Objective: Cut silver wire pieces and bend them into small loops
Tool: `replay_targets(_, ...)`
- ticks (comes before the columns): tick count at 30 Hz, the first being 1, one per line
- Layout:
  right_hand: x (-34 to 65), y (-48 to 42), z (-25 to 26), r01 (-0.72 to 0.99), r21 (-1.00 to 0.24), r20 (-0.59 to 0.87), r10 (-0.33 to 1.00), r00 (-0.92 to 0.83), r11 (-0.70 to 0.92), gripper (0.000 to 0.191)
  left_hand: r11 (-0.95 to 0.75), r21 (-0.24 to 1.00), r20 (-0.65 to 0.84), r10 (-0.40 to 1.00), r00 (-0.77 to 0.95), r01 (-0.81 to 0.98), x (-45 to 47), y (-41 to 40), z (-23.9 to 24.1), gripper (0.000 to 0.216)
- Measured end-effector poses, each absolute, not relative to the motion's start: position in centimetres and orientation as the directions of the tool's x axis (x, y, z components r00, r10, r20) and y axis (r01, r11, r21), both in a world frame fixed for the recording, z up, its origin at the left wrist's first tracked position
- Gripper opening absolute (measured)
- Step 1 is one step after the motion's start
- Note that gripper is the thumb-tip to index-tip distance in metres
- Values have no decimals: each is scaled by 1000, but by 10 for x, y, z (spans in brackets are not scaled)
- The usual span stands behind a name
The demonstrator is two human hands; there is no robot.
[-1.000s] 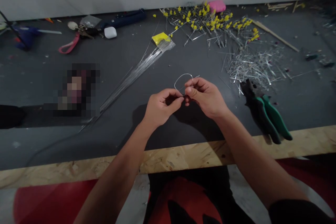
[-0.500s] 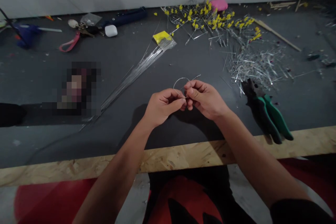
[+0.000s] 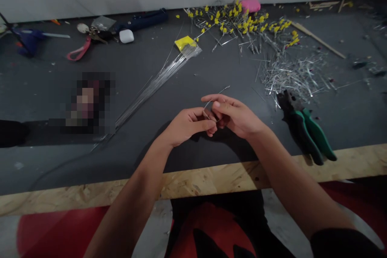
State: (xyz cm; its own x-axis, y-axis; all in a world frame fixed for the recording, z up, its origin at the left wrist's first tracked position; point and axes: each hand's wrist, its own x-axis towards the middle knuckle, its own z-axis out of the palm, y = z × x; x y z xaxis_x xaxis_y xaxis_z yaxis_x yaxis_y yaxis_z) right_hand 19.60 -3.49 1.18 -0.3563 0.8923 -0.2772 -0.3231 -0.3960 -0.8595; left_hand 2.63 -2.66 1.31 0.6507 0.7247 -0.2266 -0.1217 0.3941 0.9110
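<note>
Over the middle of the dark table, a thin wire (image 3: 223, 89) curves between my two hands, its twisted end sticking up past the right fingers. My left hand (image 3: 193, 124) pinches the wire between thumb and fingers. My right hand (image 3: 234, 113) also grips it with the thumb against the curled fingers, while the index finger reaches out to the left over the loop. Where the wire runs behind the fingers it is hidden. Pliers with green and black handles (image 3: 305, 127) lie to the right, their jaws touching a pile of short wire pieces (image 3: 294, 74).
A bundle of long straight wires (image 3: 151, 90) with a yellow tag (image 3: 185, 42) lies left of my hands. Wires with yellow tips (image 3: 248, 22) heap at the back beside a pink lump (image 3: 250, 5). Keys (image 3: 96, 35), a white case (image 3: 126, 36) and a wooden stick (image 3: 319, 40) lie farther off.
The round wire loop between my hands has turned and looks narrower. My right index finger has stretched out leftward, and my left hand has dropped slightly toward me.
</note>
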Motion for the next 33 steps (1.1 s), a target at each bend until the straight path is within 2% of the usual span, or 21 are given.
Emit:
replay_targets(3, 196, -35, 10, -302, -874, -275, 901, -336, -380, 19, 435, 897, -280, 701, 656, -82, 25, -26, 13, 12)
replay_targets(6, 196, -35, 8, -345, -880, -227, 927, -300, -327, 13, 486, 859, -300, 734, 609, -162, 25, -24, 11, 14)
replay_targets(16, 193, -34, 9, -373, -909, -127, 975, -181, -188, 16, 553, 763, -292, 756, 585, -335, 25, -24, 10, 12)
replay_targets(23, 190, -34, 5, -334, -923, -147, 977, -156, -192, 17, 574, 710, -265, 755, 600, -409, 24, -24, 9, 12)
replay_targets(28, 188, -34, 4, -341, -921, -139, 977, -163, -188, 15, 605, 688, -297, 739, 604, -401, 24, -23, 8, 9)
replay_targets(33, 184, -36, 7, -348, -896, -217, 956, -200, -276, 17, 629, 676, -306, 714, 629, -384, 26, -24, 7, 10)
